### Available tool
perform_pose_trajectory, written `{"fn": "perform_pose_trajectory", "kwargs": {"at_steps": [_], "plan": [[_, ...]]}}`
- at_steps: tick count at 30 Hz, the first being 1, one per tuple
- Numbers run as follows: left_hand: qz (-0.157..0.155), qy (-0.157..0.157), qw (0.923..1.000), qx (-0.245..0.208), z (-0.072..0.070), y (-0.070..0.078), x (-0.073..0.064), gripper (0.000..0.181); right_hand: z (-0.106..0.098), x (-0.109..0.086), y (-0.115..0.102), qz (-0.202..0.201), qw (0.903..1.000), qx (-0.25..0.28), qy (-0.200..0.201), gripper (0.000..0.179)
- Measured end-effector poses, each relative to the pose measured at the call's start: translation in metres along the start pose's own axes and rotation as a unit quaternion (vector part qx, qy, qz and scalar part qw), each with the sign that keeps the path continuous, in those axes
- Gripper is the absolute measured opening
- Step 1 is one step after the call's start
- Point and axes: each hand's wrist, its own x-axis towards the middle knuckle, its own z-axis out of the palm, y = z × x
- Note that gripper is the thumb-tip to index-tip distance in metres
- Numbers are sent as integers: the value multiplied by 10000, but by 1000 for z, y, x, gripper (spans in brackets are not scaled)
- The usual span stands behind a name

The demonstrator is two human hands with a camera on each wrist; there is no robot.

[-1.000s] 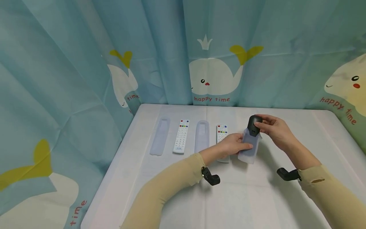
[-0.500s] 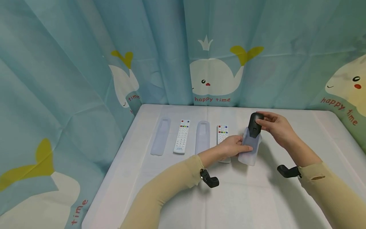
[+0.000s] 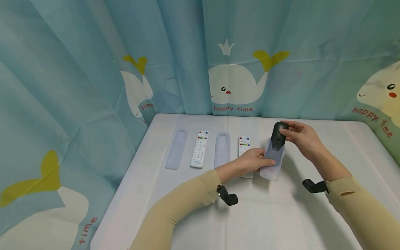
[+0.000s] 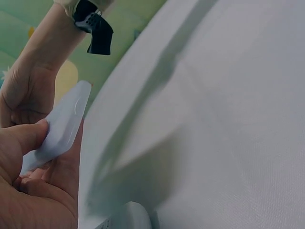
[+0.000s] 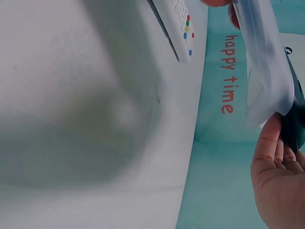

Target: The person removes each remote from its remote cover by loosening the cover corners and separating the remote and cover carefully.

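Held above the right part of the table, a translucent silicone remote cover is pinched between the thumb and fingers of my left hand. Out of its upper end sticks the rounded end of a black remote control, tilted, its lower part inside the cover. My right hand pinches that black end with the thumb in front and fingers behind. In the left wrist view the cover shows edge-on under my left thumb. From the right wrist camera, my right fingers are at the cover's open end.
On the white table, left of the hands, lie a white remote, an unfilled cover, another cover and a second white remote partly hidden by my left hand. A whale-print curtain hangs behind.
My right hand has moved slightly up and away, and more of the black remote now shows above the cover. My left hand keeps its hold with little movement.
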Motion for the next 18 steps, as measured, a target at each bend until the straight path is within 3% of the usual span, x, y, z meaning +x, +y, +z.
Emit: {"fn": "perform_pose_trajectory", "kwargs": {"at_steps": [8, 12, 18], "plan": [[-7, -33, 10000, -5, -1, 0, -1, 29, -1, 1, 0, -45, 9995, 299, -13, 49], [-106, -144, 9995, -246, -2, 1, 0, 30, 1, 1, -1, -80, 9992, 384, -64, 53], [-125, 279, 9980, -554, -1, 5, 4, 42, 5, -1, -2, -166, 9977, 596, -281, 61]]}}
